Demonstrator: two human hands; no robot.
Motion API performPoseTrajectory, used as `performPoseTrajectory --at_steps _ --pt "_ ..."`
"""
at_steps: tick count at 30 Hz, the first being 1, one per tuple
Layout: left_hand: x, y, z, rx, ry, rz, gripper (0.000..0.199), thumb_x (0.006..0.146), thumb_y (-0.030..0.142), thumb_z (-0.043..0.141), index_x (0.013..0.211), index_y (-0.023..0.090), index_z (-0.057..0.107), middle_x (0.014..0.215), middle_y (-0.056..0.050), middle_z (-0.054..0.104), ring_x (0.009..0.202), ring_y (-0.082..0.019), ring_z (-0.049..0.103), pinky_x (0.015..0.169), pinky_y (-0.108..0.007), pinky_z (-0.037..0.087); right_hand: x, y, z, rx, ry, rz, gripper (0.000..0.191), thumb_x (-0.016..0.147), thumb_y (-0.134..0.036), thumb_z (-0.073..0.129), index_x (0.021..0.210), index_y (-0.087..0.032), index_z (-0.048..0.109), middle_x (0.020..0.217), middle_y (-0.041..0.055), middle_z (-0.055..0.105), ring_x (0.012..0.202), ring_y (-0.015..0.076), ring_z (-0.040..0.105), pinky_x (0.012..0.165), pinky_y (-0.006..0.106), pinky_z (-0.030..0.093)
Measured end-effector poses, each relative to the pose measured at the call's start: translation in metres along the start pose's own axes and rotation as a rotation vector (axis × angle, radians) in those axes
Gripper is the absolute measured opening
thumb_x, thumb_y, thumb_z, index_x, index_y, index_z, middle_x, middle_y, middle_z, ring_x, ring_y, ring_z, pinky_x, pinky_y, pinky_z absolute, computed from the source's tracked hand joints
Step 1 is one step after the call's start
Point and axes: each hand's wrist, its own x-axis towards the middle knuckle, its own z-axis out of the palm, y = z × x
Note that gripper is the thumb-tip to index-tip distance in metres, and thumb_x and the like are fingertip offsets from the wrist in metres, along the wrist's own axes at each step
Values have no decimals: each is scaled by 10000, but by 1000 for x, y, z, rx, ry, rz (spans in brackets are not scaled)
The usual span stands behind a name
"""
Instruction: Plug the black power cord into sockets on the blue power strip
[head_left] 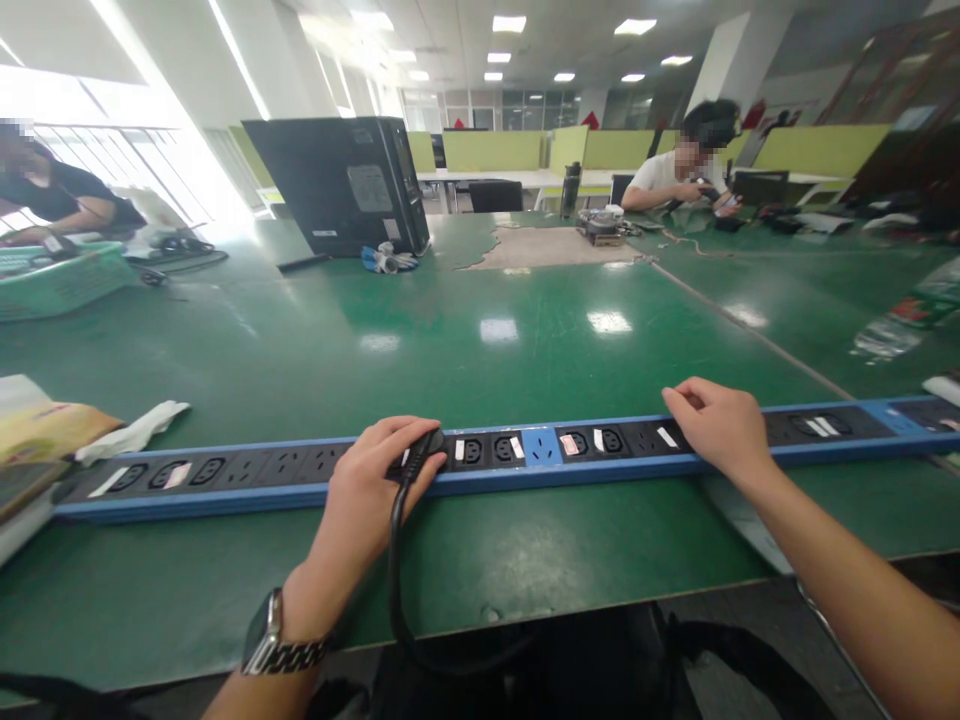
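Note:
A long blue power strip (pixel 541 447) with black socket modules and small white labels lies across the green table. My left hand (pixel 379 470) is closed round a black plug (pixel 424 452) at a socket left of the strip's middle; whether its pins are inside is hidden. From the plug a black cable (pixel 395 565) hangs over the table's front edge. My right hand (pixel 716 425) rests over the right part of the strip, fingers curled together, and what they may hold cannot be made out.
Behind the strip stand a black computer case (pixel 360 190), gloves (pixel 388 259) and a small device (pixel 601 226). A green basket (pixel 64 280) and a person are at left, another person at back right. A plastic bottle (pixel 911 312) lies right; packaging (pixel 56 430) sits left.

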Motion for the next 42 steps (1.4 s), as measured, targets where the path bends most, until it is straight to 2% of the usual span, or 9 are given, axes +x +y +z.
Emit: performPoseTrajectory --at_steps 5,15,21,28,33,35,39,40,42 --pt "1 -1 -11 45 -98 8 342 878 476 561 1082 221 660 1028 -68 702 926 -230 662 857 -364 529 -1 -1 -1 1 15 -12 346 829 -479 492 702 -215 675 662 30 670 607 165 556 567 275 324" --pt "-4 1 -15 150 -145 -1 431 919 520 475 1184 211 617 1109 -88 703 1008 -250 653 904 -391 518 -2 -2 -2 -3 -10 14 333 832 -481 490 720 -224 670 694 27 683 658 180 580 565 270 321" --pt "-11 4 -7 252 -85 -58 433 945 500 426 1182 182 600 1080 -105 700 1004 -277 647 891 -422 513 -3 -2 -2 -20 6 6 335 828 -474 494 731 -213 681 700 41 685 636 173 572 556 269 315" --pt "-10 21 -1 460 -73 27 324 949 395 475 1181 212 609 1073 -83 705 1028 -293 621 877 -446 485 -2 1 1 -16 40 -5 328 817 -476 505 719 -218 683 676 28 678 621 166 568 551 264 315" --pt "-12 4 1 298 -94 68 321 938 388 510 1184 206 607 1100 -79 699 1038 -273 622 894 -426 487 -1 1 2 -2 34 -5 321 820 -476 507 710 -223 672 682 20 682 639 172 579 556 264 314" --pt "-12 1 2 190 -12 87 311 926 381 544 1179 212 609 1087 -68 701 1018 -249 635 897 -397 491 -1 1 2 -1 30 3 318 818 -474 509 705 -225 671 686 19 684 647 173 583 552 263 309" --pt "1 26 15 32 258 51 312 878 348 637 1158 214 609 1073 -58 695 946 -201 656 863 -335 503 0 0 1 -10 20 -1 309 819 -463 510 695 -226 665 675 16 680 639 170 578 550 261 302" --pt "6 36 22 2 250 70 311 864 346 656 1143 215 614 1059 -54 698 939 -200 655 857 -334 502 0 0 1 -8 17 -1 308 820 -461 509 694 -226 662 668 14 677 637 170 577 550 260 301" --pt "16 55 39 -47 131 130 287 848 341 676 1100 212 632 1011 -48 708 935 -209 650 843 -346 501 0 -1 1 -2 15 6 311 822 -463 507 691 -226 659 658 11 673 631 168 575 548 259 297"
